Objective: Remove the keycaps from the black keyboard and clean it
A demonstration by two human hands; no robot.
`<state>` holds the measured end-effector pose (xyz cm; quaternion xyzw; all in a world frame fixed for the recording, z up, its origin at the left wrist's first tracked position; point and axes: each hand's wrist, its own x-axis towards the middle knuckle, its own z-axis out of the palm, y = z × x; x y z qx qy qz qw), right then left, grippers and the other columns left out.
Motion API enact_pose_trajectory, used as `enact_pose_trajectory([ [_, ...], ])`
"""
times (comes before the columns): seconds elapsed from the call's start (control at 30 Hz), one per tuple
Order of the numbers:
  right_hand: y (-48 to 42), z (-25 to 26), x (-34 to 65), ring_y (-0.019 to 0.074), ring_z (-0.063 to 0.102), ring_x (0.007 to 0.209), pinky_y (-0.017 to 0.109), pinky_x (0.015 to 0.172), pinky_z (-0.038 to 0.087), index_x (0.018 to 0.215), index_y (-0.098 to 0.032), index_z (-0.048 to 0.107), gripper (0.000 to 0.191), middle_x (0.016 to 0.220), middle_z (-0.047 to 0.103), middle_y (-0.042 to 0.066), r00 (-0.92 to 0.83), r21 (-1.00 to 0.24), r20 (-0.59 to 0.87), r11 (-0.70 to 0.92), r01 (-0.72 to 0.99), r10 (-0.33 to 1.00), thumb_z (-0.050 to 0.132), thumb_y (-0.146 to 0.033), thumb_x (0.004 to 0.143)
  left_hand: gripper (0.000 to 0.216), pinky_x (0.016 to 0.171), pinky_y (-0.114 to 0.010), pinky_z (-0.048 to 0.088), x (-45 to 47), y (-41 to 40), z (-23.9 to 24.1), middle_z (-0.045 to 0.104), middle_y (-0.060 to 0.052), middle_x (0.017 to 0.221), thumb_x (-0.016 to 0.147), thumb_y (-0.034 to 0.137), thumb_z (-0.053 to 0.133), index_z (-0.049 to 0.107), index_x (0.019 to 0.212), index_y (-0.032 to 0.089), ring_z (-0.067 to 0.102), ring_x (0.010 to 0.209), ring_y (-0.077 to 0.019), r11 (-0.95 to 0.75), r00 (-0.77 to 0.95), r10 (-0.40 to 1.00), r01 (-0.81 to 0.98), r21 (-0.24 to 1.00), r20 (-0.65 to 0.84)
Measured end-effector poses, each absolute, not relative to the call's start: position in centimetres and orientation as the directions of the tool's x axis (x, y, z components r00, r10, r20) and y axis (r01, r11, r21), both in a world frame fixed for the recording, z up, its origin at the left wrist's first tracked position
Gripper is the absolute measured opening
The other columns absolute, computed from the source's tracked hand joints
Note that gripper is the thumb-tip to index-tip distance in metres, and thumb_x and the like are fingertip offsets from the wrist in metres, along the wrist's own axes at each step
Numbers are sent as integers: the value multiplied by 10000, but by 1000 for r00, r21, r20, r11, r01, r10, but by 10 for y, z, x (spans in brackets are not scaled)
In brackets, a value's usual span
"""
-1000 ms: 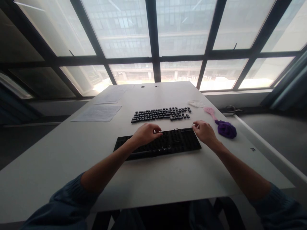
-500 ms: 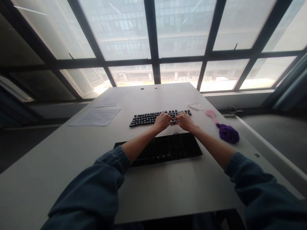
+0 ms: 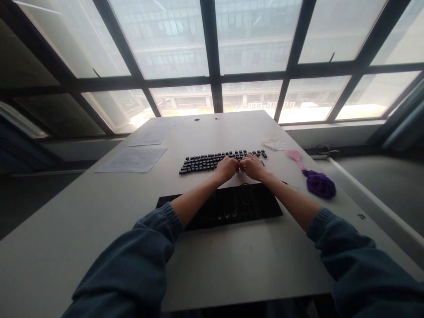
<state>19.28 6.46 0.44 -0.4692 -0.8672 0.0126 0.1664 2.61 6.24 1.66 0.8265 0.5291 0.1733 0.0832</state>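
A black keyboard base point(image 3: 232, 205) without its keycaps lies on the white table point(image 3: 215, 260) in front of me. Beyond it, loose black keycaps point(image 3: 198, 161) are laid out in rows. My left hand point(image 3: 227, 168) and my right hand point(image 3: 252, 166) reach over the base and meet at the right part of the keycap rows, fingers curled and pinched close together. What they pinch is too small to make out.
Paper sheets point(image 3: 132, 159) lie at the left of the table. A pink brush point(image 3: 294, 155), a purple cloth point(image 3: 320, 184) and a white crumpled item point(image 3: 273, 143) sit at the right. Large windows stand behind the table's far edge.
Both hands left the keyboard base and reached forward to the rows of keycaps, where they came together. Over the last half second they stayed nearly still.
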Motion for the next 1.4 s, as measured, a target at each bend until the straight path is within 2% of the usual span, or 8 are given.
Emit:
enact_pose_trajectory([
  [0.1, 54, 10, 196, 238, 556, 998, 332, 899, 380, 825, -189, 745, 121, 936, 720, 71, -481, -250, 334, 568, 784, 811, 640, -133, 853, 127, 845, -290, 490, 19, 52, 25, 759, -31, 845, 781, 215, 669, 786, 827, 233, 668, 892, -205, -433, 378, 900, 834, 341, 216],
  [0.23, 21, 20, 207, 203, 590, 923, 324, 893, 421, 844, -188, 734, 82, 908, 701, 55, -425, -444, 430, 596, 668, 797, 658, -158, 840, 103, 832, -271, 485, 1, 18, 41, 764, -7, 850, 769, 246, 695, 781, 823, 226, 686, 840, -182, -489, 424, 872, 749, 447, 244],
  [0.3, -3, 22, 215, 194, 606, 880, 317, 838, 448, 857, -192, 730, 72, 886, 692, 45, -411, -534, 432, 595, 600, 803, 660, -190, 838, 105, 836, -272, 483, -7, -6, 47, 765, -1, 847, 775, 248, 690, 780, 825, 225, 688, 836, -178, -517, 465, 853, 690, 507, 239],
  [0.37, -29, 21, 223, 179, 615, 819, 296, 761, 464, 847, -194, 725, 65, 860, 689, 31, -403, -614, 402, 568, 548, 823, 664, -205, 828, 113, 822, -274, 487, -12, -32, 51, 764, -4, 846, 771, 243, 693, 780, 839, 219, 685, 834, -180, -507, 470, 855, 665, 548, 219],
  [0.5, -74, 17, 234, 168, 628, 777, 285, 724, 479, 849, -201, 727, 59, 841, 705, 16, -421, -734, 310, 496, 464, 852, 703, -220, 799, 119, 765, -264, 502, -14, -77, 50, 760, -4, 840, 768, 256, 715, 773, 859, 204, 675, 780, -168, -443, 483, 866, 615, 653, 133],
  [0.6, -93, 13, 234, 167, 638, 733, 281, 679, 490, 848, -202, 738, 72, 810, 718, 16, -435, -797, 231, 426, 428, 870, 719, -233, 786, 123, 783, -270, 509, -12, -96, 41, 761, -3, 852, 787, 242, 704, 772, 885, 213, 673, 790, -167, -420, 507, 857, 589, 690, 89],
  [0.87, -98, -1, 225, 189, 680, 784, 302, 720, 512, 845, -215, 760, 69, 835, 746, 23, -468, -825, 187, 396, 403, 864, 723, -217, 786, 110, 818, -300, 501, -4, -104, 21, 750, -8, 854, 787, 252, 731, 781, 884, 247, 646, 834, -191, -417, 455, 883, 650, 635, 114],
  [1.4, -105, -5, 223, 194, 661, 844, 322, 783, 523, 840, -216, 736, 77, 920, 714, 41, -492, -750, 303, 523, 406, 816, 714, -150, 807, 104, 810, -313, 456, -1, -107, 13, 751, 18, 880, 782, 198, 741, 755, 875, 241, 598, 865, -188, -445, 466, 871, 612, 654, 157],
])
